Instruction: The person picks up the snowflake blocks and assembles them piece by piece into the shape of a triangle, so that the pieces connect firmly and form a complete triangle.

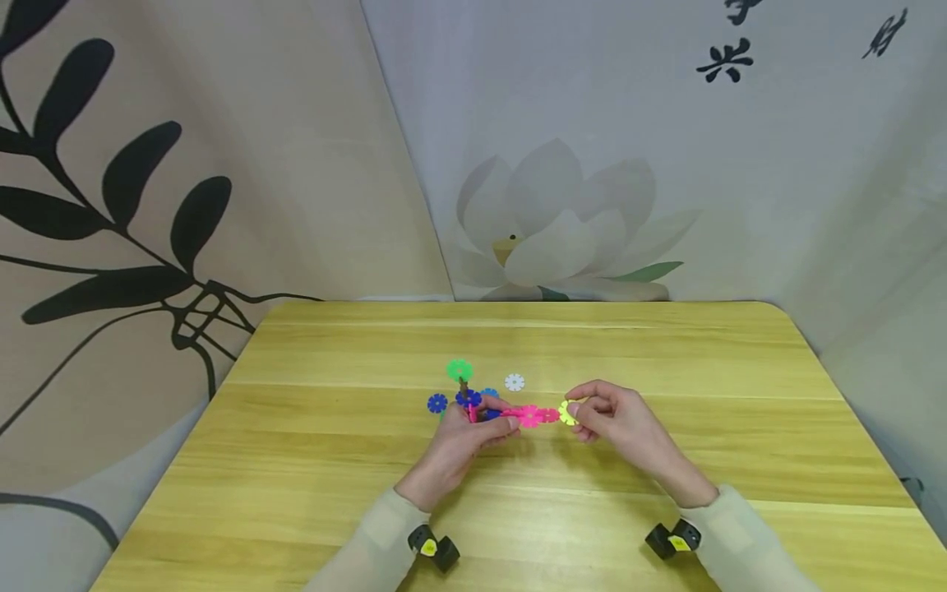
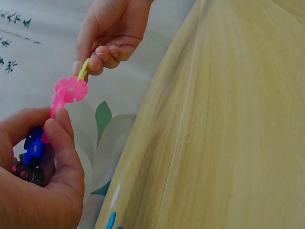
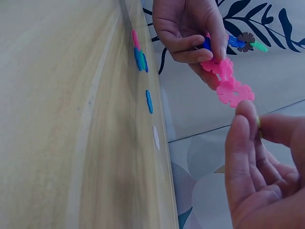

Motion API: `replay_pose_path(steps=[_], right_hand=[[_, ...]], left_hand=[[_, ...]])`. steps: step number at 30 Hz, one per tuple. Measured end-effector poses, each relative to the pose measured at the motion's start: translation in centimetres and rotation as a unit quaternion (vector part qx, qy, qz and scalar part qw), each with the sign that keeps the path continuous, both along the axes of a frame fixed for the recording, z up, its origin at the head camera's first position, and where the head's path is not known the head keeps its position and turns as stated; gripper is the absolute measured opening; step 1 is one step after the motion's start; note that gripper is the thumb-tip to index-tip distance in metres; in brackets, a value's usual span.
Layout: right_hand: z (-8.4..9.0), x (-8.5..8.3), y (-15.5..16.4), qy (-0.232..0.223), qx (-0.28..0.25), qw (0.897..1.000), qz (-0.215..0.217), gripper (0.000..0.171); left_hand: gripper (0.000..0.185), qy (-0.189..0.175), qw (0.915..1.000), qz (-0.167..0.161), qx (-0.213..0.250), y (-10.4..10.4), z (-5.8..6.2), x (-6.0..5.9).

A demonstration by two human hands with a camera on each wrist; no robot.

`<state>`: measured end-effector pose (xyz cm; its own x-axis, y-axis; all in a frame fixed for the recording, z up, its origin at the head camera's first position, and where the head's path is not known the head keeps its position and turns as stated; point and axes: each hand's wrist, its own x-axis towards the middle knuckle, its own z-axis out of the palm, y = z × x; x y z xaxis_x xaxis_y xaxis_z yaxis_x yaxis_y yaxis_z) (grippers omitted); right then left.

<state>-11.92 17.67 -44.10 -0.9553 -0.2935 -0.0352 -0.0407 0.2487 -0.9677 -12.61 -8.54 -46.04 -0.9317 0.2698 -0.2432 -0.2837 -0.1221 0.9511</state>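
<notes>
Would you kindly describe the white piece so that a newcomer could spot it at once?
Start at the wooden table and find the right hand. Just beyond and left of it lies a flat white snowflake disc, alone on the wood. It is the only white piece; its neighbours are green, blue and pink.

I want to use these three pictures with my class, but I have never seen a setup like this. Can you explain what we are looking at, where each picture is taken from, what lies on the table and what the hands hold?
There is no machine here: a person works with two bare hands, wearing three small cameras. The wide picture comes from a camera on the head, looking down at a yellow wooden table. The other two come from cameras on the wrists, so they show the same moment from close up and at odd angles.

The left hand grips a chain of plastic snowflake discs, pink at the free end with blue ones nearer the palm. The right hand pinches a yellow disc right at the chain's pink end; whether it is already slotted in is hard to tell.

Loose on the table lie a white disc, a blue disc and a green disc.
</notes>
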Motion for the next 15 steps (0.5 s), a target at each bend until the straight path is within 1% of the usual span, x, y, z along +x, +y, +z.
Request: replay_pose_path(steps=[5,9,15], right_hand=[[-0.22,0.03,-0.14,-0.004,-0.004,1.0,0.0,0.027],[-0.29,0.11,-0.32,-0.007,-0.011,1.0,-0.004,0.026],[-0.41,0.15,-0.55,0.002,-0.011,1.0,-0.028,0.023]], left_hand=[[0.024,0.004,1.0,0.003,0.006,0.11,-0.11,0.01],[0.024,0.007,0.9999,0.008,0.0,0.32,-0.23,0.11],[0.024,0.013,0.9998,0.013,-0.003,0.72,-0.37,0.19]])
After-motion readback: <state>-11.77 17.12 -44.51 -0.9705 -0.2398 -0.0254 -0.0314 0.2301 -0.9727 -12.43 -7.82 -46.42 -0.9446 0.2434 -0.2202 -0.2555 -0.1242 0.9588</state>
